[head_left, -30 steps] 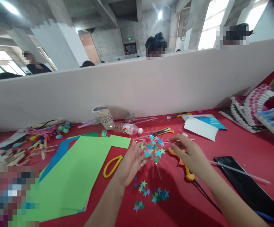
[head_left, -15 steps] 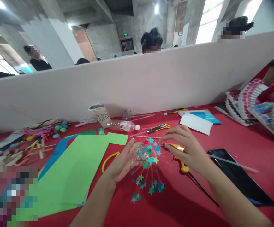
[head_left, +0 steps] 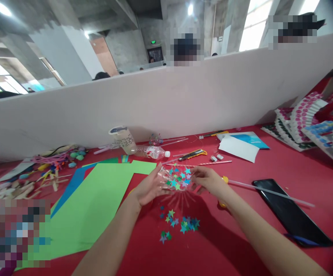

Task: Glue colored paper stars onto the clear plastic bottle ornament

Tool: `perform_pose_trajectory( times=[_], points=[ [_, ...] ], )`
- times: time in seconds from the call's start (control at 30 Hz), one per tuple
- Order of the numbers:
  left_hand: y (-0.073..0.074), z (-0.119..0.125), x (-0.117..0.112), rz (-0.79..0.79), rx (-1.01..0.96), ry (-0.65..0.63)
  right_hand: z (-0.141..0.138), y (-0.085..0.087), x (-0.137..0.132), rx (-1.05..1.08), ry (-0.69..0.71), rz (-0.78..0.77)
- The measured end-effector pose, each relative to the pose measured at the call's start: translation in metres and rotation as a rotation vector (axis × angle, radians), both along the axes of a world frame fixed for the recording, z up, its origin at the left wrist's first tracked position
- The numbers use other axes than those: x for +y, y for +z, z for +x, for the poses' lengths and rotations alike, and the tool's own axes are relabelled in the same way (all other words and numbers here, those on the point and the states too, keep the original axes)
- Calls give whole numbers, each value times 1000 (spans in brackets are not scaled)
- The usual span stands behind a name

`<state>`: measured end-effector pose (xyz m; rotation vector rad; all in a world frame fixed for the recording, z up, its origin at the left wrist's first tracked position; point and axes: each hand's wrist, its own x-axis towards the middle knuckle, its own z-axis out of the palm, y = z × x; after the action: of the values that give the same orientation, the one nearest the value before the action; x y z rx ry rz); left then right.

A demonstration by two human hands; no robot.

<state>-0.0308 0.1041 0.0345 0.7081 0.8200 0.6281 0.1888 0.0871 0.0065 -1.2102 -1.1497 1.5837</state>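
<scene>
A clear plastic piece (head_left: 174, 183) studded with blue, green and lilac stars is held up above the red table. My left hand (head_left: 149, 187) grips its left side, fingers curved round it. On its right edge, my right hand (head_left: 208, 179) has its fingers bent and drawn together; the fingertips are partly hidden. Below lie loose star sequins (head_left: 189, 225) in small clusters. An orange and yellow glue gun (head_left: 221, 204) sits mostly hidden under my right hand and forearm.
Green paper sheets (head_left: 97, 207) lie left. A plastic bottle (head_left: 152, 152), paper cup (head_left: 123, 140) and yellow utility knife (head_left: 193, 154) are behind. To the right are a clear stick (head_left: 281, 191) and black phone (head_left: 295, 218). A white partition (head_left: 160, 103) closes the back.
My right hand has moved left and down, its fingers closing in to the plastic piece's edge. The star-covered piece has tilted and shifted slightly left and down in my left hand.
</scene>
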Motion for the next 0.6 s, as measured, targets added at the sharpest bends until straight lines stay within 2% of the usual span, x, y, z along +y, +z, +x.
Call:
perform_pose_trajectory(
  times=[0.13, 0.23, 0.33, 0.47, 0.53, 0.6],
  points=[
    [-13, -3, 7, -32, -46, 6, -10, -17, 2, 65, -65, -27],
    [-19, -2, 5, 4, -74, 71, -10, -17, 3, 134, -108, -28],
    [-23, 3, 1, 104, -44, 180, -5, -9, 3, 205, -146, -17],
    [-26, 13, -9, 222, 21, 264, -2, 8, -3, 262, -188, 14],
    [-24, 18, -14, 210, 42, 322, -3, 17, -8, 273, -200, 33],
    [-21, 24, -18, 178, 22, 325, -4, 26, -13, 269, -197, 50]
  ],
)
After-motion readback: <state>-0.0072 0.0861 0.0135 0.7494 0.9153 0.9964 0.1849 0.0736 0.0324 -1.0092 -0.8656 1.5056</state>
